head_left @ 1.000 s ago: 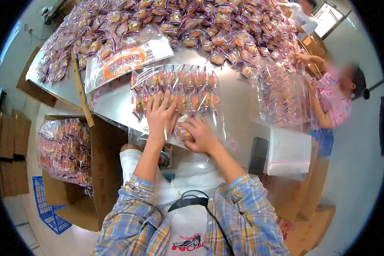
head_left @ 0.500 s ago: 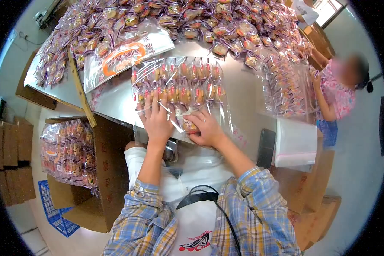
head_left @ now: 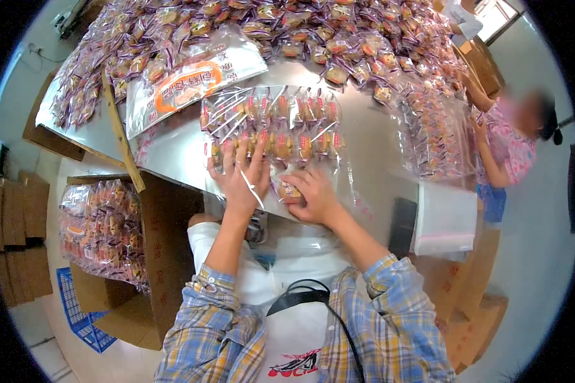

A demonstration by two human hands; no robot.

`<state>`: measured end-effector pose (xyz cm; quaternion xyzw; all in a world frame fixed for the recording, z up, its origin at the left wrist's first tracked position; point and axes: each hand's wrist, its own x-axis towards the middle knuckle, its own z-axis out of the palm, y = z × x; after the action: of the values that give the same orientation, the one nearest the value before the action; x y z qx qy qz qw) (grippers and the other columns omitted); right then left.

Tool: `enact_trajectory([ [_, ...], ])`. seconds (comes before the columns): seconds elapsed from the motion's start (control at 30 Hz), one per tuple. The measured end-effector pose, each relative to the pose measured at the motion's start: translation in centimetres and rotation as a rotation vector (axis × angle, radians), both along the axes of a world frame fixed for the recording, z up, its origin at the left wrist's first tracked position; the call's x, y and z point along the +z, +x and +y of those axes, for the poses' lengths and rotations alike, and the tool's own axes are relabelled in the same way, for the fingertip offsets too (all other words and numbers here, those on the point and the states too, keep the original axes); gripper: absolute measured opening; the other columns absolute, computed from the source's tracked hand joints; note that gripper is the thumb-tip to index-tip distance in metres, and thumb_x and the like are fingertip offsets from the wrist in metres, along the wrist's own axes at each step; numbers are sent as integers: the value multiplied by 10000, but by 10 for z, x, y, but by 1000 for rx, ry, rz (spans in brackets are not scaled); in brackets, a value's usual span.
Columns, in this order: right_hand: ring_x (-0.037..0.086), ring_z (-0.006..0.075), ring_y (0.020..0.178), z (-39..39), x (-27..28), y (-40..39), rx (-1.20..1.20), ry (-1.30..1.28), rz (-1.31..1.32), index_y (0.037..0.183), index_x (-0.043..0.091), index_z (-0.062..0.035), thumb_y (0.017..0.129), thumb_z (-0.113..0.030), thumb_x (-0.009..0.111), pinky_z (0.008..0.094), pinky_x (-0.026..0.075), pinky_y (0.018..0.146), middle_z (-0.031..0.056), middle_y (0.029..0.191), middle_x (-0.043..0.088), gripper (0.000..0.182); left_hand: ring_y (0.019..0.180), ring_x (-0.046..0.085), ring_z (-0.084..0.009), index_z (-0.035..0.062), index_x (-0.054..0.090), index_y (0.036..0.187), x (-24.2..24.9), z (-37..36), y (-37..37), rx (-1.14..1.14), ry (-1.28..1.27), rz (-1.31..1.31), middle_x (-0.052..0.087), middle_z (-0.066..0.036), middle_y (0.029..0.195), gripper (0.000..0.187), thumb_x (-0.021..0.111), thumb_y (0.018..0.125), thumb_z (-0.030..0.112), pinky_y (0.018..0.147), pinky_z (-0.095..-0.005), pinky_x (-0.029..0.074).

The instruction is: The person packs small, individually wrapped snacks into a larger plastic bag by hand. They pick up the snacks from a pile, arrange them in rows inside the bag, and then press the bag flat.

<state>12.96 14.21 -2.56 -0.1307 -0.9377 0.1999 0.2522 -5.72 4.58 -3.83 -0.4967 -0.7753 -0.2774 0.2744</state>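
- Bag [head_left: 335, 169] is apparently being filled.
- Pack [head_left: 291, 192] is being grasped by right fingers [head_left: 305, 184]; left fingers [head_left: 243, 153] are being held spread, ungripping.
- Aligned placement is likely being called for.

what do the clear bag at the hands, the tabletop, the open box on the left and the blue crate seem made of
Clear bag: thin, glossy plastic film, see-through with sharp white glare. Tabletop: possibly metal, being smooth and greyish with a soft sheen. Open box: matte brown cardboard, with flat flaps. Blue crate: likely moulded plastic, given its slotted wall.
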Motion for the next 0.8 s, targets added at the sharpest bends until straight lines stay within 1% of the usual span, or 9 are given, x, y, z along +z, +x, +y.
enact_trajectory([
  [0.03,602,333,1055,-1,0,0,-5,5,-4,1324,649,-168,730,-260,780,469,471,943,101,1163,667,615,1405,455,-294,268,685,1368,1,-1,1,-5,-5,-15,577,-30,1478,534,765,841,278,1178,-592,152],
  [0.1,597,326,1056,0,0,0,4,1,-4,1325,649,-163,735,-260,780,464,472,936,97,1163,668,613,1392,470,-296,262,689,1364,3,-1,1,-12,3,-34,595,-25,1457,528,784,844,261,1156,-583,181],
  [0.3,600,322,1026,-1,2,1,2,9,0,1334,643,-150,742,-249,775,459,475,918,96,1161,670,614,1340,509,-281,253,702,1338,7,-3,2,-48,10,-50,619,-32,1403,531,794,820,180,1152,-593,172],
  [0.4,609,328,1037,0,3,2,16,-8,-3,1337,642,-147,743,-241,770,466,476,918,104,1186,662,615,1310,512,-227,288,708,1305,0,-2,-1,-77,-31,-29,606,21,1379,492,779,823,219,1180,-612,113],
  [0.43,612,330,1045,0,3,2,21,-16,-3,1338,642,-147,744,-237,767,468,476,919,107,1199,657,614,1281,529,-213,282,715,1267,-2,-1,-2,-88,-6,-38,614,31,1335,462,782,816,204,1169,-620,118],
  [0.53,612,327,1131,-2,3,2,2,7,24,1345,638,-151,754,-224,759,470,476,943,116,1276,633,607,1274,531,-209,280,718,1246,-2,-1,-3,-91,2,-46,612,29,1326,448,786,809,210,1170,-619,121],
  [0.63,593,316,1234,0,6,2,68,128,-23,1341,641,-162,787,-230,753,469,470,977,122,1371,600,569,1267,535,-207,279,726,1219,-3,0,-2,-73,28,-35,602,30,1319,419,783,808,224,1170,-627,139],
  [0.73,563,305,1312,-3,9,-4,116,253,-33,1350,635,-171,830,-267,750,470,462,1016,123,1434,577,541,1266,543,-204,283,728,1227,-3,-1,-3,-76,23,-50,616,26,1314,400,763,833,228,1171,-630,148],
  [0.8,540,304,1351,-6,11,-5,108,292,-74,1367,626,-175,848,-294,744,473,444,1063,121,1479,551,545,1263,549,-200,283,728,1233,-5,-3,-5,-89,16,-58,627,26,1309,391,754,847,231,1170,-623,151],
])
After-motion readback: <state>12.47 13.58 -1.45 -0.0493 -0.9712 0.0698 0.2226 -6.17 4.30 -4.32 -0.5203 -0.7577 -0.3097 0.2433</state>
